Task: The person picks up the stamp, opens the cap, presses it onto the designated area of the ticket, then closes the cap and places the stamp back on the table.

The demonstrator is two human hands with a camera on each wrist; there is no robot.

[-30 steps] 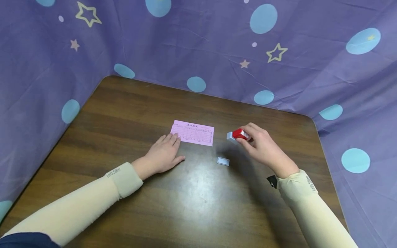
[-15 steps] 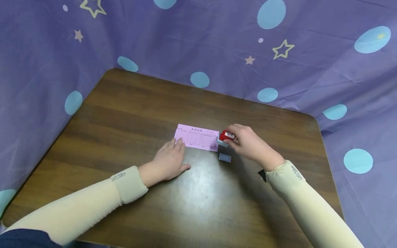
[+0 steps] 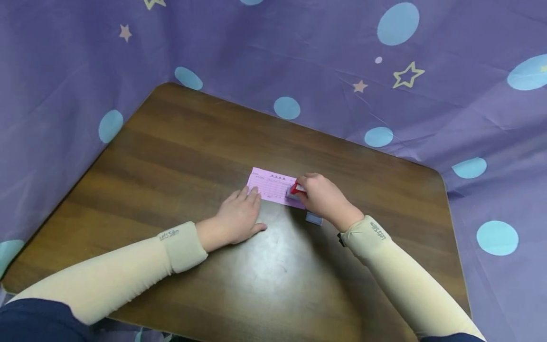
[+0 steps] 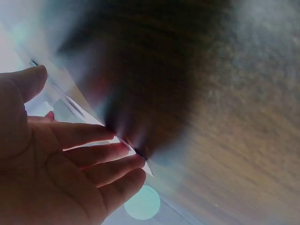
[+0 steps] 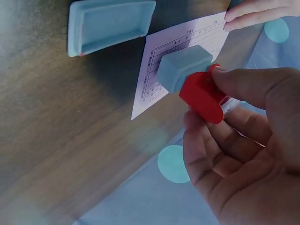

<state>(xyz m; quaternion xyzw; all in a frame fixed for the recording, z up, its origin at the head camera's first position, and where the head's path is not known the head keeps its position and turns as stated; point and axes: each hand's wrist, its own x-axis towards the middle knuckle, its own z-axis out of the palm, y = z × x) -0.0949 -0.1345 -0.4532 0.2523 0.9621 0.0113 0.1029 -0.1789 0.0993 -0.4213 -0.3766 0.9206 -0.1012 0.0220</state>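
A pink printed form lies flat on the wooden table. My left hand rests with straight fingers on its near left edge, the thumb spread out on the tabletop. Between thumb and fingers, my right hand pinches the red handle of a stamp. The stamp's pale blue block is over the right part of the form; whether it touches the paper I cannot tell. Just off the form's near right corner sits the stamp's pale blue cap, hollow side up in the right wrist view.
The brown table has rounded far corners. A purple curtain with blue dots and stars hangs round its far side and both flanks. Pale sleeves cover both forearms.
My right hand has carried the stamp leftwards and down, from beside the form to over its right part. My left hand stays on the form's edge. The head view has shifted slightly.
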